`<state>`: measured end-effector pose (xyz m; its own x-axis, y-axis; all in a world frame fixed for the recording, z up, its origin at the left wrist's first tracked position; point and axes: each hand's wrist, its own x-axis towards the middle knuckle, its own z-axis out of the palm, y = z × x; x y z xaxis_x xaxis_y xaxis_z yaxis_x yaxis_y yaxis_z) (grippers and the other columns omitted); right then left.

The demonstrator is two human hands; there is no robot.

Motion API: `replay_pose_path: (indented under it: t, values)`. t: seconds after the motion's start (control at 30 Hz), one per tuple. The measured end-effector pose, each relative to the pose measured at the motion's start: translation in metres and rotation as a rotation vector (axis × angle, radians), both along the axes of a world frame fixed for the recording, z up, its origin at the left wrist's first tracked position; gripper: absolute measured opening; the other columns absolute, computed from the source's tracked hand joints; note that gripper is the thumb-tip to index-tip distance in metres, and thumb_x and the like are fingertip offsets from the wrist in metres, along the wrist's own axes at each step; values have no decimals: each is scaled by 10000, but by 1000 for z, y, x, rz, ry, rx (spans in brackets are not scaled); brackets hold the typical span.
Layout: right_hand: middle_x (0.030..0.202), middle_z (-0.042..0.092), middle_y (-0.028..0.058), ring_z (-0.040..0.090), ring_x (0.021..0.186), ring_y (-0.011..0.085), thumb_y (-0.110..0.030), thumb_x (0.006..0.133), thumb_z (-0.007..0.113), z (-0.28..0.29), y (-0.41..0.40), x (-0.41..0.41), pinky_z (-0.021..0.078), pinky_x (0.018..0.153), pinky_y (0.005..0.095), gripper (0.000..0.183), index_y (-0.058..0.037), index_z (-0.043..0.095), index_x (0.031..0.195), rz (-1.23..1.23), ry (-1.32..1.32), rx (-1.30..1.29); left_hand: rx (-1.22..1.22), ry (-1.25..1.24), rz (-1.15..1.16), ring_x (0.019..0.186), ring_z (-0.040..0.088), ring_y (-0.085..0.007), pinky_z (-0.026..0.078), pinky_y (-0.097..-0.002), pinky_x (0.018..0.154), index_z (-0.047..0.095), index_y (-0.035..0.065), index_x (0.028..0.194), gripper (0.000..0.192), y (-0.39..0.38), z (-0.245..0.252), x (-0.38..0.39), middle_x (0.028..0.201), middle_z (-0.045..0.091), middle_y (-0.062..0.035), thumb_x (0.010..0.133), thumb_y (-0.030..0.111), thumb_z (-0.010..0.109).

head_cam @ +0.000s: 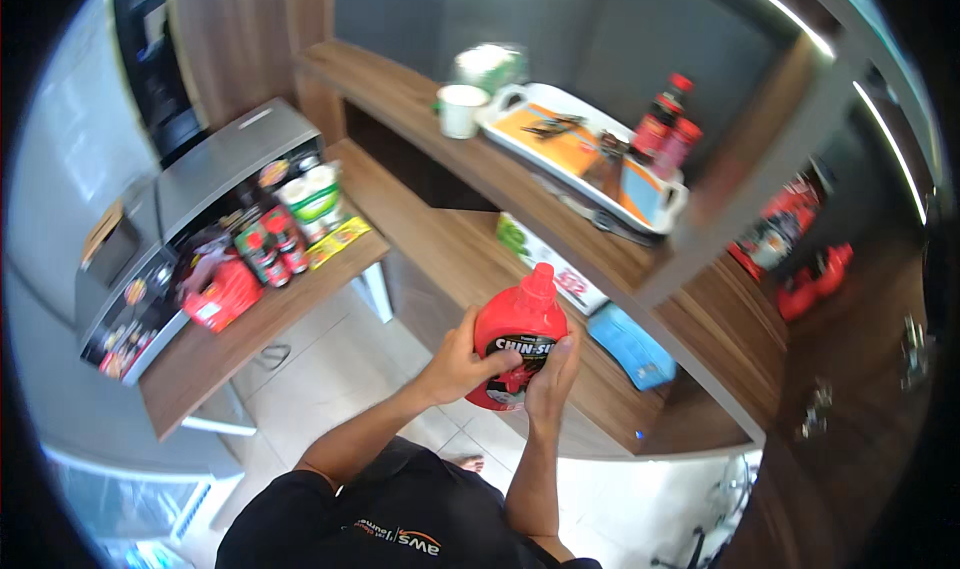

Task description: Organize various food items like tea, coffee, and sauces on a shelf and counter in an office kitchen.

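Note:
A large red plastic Chin-Su sauce bottle point(519, 321) is held up in front of me, its red nozzle cap tipped away from my body. My left hand point(461, 363) wraps the bottle's left side, with the thumb across the dark label. On the opposite side, my right hand point(555, 370) presses its palm and thumb against the bottle. The fingers behind it are hidden. Below and beyond the bottle runs a wooden shelf point(420, 239), where a blue packet point(634, 346) and a white printed box point(555, 265) lie.
On the upper shelf stand a white paper cup point(460, 111) and a white tray point(577, 171) with two sauce bottles point(664, 126). At left, a wooden table point(262, 344) bears a grey cabinet point(240, 156), red bags and bottles. An open cabinet door point(847, 366) is at right.

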<state>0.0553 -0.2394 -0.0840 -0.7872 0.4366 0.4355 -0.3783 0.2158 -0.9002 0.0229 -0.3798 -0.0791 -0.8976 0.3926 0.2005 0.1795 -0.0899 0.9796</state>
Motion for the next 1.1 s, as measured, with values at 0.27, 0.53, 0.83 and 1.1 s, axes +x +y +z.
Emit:
replay_pose_path:
  t: [0.27,0.53,0.83,1.1]
  values:
    - [1146,541,123,523,1050,172,-566,954,387,-72,-116,-39,416,906,310,657,22,443,1241,638,-207,-280,-119,-90,360,1097,563,-221,430,-358,938,378,7,1252,759,-126,-60,22,1126,596,-148,709,287,828]
    - [1219,538,157,517,1151,231,-380,875,644,-121,-232,-83,388,989,359,675,10,345,1337,1139,-272,142,-145,-62,724,1022,623,-248,474,-353,877,450,22,1193,706,-250,-141,34,1063,636,-143,655,231,857]
    - [1193,555,145,575,1071,176,17,867,591,-162,-358,-178,489,869,308,633,-15,283,1418,1360,-414,364,-373,-2,1106,959,628,-380,499,-420,798,445,6,1166,700,-352,-174,-24,1000,644,-197,630,187,856]
    - [1249,529,125,556,1096,179,24,878,578,-225,-408,-212,501,859,314,576,-23,322,1391,1177,-124,588,-520,-194,1083,946,590,-475,481,-502,749,358,8,1225,774,-394,-214,-59,966,625,-272,649,204,837]
